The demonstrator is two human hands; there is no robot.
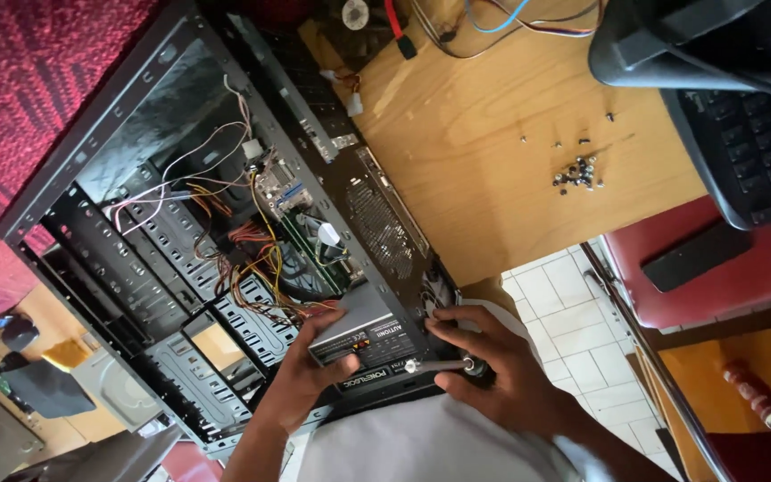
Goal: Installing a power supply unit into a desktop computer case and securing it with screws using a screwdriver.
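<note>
A power supply (363, 335) is being fastened into, or loosened from, the near corner of an open computer case (225, 223) lying on the wooden counter (484, 170). The left hand (310, 366) is clamped around the box, thumb over its labelled face, steadying it. The right hand (501, 366) is closed around the handle of a screwdriver (443, 364), whose shaft lies roughly level across the view, tip pointing left at the case's rear panel. The next move appears to call for the tip to be kept square in the screw head while the box is held firm. Loose screws (577, 172) are gathered well apart, near a keyboard (747, 152).
</note>
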